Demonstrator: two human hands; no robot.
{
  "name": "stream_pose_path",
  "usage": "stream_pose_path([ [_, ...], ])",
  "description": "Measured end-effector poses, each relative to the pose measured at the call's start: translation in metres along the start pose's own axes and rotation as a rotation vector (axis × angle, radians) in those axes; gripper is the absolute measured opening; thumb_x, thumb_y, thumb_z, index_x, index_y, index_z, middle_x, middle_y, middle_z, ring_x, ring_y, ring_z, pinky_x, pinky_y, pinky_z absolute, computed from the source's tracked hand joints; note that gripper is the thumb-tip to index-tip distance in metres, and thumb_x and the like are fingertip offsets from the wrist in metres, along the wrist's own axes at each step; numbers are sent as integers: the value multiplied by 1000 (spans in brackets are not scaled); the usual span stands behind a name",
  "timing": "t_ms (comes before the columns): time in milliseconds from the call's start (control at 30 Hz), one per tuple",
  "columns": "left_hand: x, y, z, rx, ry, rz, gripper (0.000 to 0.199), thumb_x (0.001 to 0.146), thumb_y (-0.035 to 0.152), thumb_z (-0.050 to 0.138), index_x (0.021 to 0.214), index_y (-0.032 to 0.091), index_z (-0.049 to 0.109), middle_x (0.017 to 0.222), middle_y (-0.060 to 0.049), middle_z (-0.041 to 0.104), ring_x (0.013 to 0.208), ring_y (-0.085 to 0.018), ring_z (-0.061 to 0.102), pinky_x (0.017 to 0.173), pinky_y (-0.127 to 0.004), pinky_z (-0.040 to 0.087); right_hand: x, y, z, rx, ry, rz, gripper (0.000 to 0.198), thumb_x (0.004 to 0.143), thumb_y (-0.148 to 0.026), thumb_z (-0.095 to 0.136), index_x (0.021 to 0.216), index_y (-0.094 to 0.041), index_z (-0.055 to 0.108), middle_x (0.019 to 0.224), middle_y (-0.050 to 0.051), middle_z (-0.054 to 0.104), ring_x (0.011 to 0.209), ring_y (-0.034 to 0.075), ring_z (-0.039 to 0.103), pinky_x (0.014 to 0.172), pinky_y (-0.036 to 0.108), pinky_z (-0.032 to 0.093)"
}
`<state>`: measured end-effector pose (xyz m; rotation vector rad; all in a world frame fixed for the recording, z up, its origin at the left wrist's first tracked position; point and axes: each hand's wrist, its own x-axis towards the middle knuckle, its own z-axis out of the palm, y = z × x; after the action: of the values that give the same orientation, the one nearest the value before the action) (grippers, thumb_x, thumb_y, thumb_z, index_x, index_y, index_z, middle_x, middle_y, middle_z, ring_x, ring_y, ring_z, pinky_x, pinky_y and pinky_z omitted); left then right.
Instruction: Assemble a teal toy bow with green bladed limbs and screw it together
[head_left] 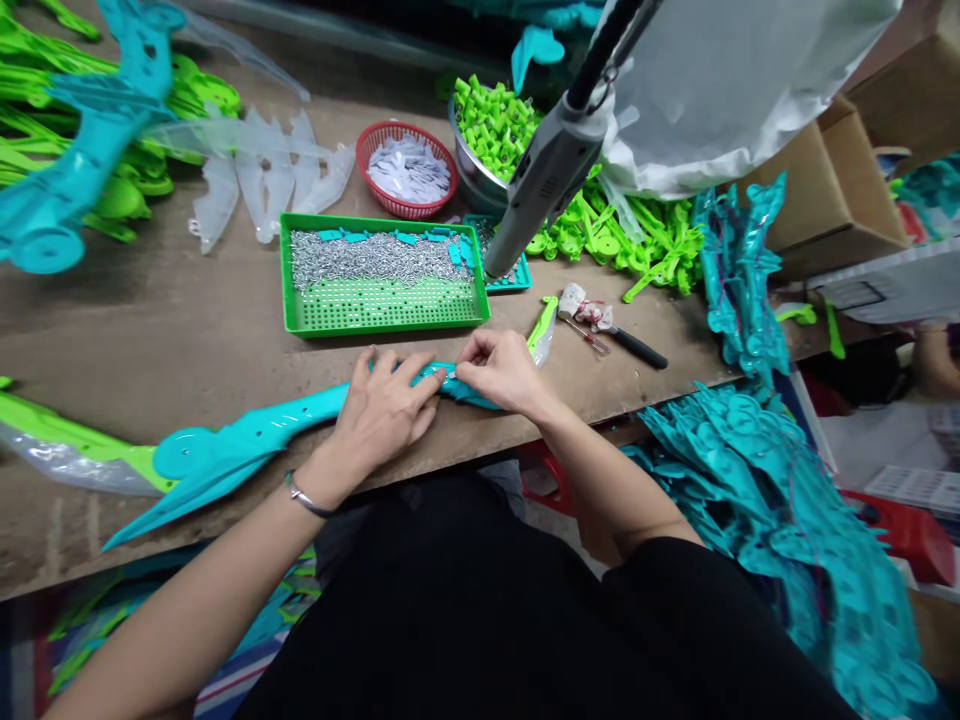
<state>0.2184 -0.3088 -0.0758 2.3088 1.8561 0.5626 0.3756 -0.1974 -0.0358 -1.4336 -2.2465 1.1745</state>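
A long teal plastic part, shaped like a toy bow or gun half, lies along the table's front edge, its pointed end to the left. My left hand rests on its right half, fingers spread across it. Just right of that, my right hand is closed in a pinch above the part; whatever sits between its fingertips is too small to name. The part's right end is partly hidden under my right hand. Behind stands a green perforated tray of small metal screws and teal pieces.
A grey electric screwdriver hangs over a small teal tray. Nearby are a red basket, a metal bowl of green pieces and a black-handled tool. Teal parts pile up at right; a green part lies left.
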Motion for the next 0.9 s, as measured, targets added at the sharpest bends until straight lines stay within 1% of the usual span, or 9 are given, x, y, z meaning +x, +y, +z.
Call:
stream_pose_path([
  [100, -4, -4, 5, -21, 85, -15, 30, 92, 26, 53, 119, 22, 65, 134, -11, 62, 113, -31, 58, 108, -55, 37, -1, -4, 0, -22, -2, -35, 8, 65, -22, 62, 63, -16, 66, 58, -2, 64, 56, 11, 55, 56, 24, 39],
  [200, -6, -5, 8, -66, 129, -47, 35, 91, 28, 54, 123, 16, 60, 126, -13, 66, 114, -29, 60, 111, -52, 35, -2, -7, 1, -64, -6, -50, 7, 65, -21, 61, 63, -16, 66, 59, -1, 65, 58, 12, 58, 58, 25, 39],
  [300, -6, -5, 9, -72, 141, -56, 43, 89, 31, 56, 127, 11, 55, 118, -15, 69, 111, -30, 61, 111, -51, 35, -1, -11, 4, -104, -12, -38, 7, 66, -20, 61, 64, -17, 66, 61, 0, 66, 60, 13, 59, 59, 25, 39],
  [533, -8, -8, 12, -45, 162, -49, 60, 87, 35, 59, 138, 8, 45, 124, -19, 66, 113, -32, 62, 112, -51, 35, 3, -21, 10, -168, -45, -38, 6, 68, -20, 62, 63, -18, 64, 62, 1, 66, 60, 14, 58, 59, 26, 38],
  [733, -8, -9, 12, -43, 187, -29, 60, 88, 32, 57, 141, 9, 43, 122, -19, 67, 109, -33, 64, 110, -52, 37, 3, -21, 15, -252, -43, -27, 8, 70, -25, 61, 68, -19, 65, 67, 2, 69, 63, 15, 59, 61, 27, 38],
  [900, -6, -9, 13, -17, 196, -19, 57, 88, 32, 56, 138, 7, 45, 117, -19, 68, 105, -32, 65, 109, -52, 38, 4, -21, 13, -329, -52, -70, 10, 71, -24, 60, 72, -18, 68, 69, 4, 70, 64, 17, 59, 60, 28, 36],
])
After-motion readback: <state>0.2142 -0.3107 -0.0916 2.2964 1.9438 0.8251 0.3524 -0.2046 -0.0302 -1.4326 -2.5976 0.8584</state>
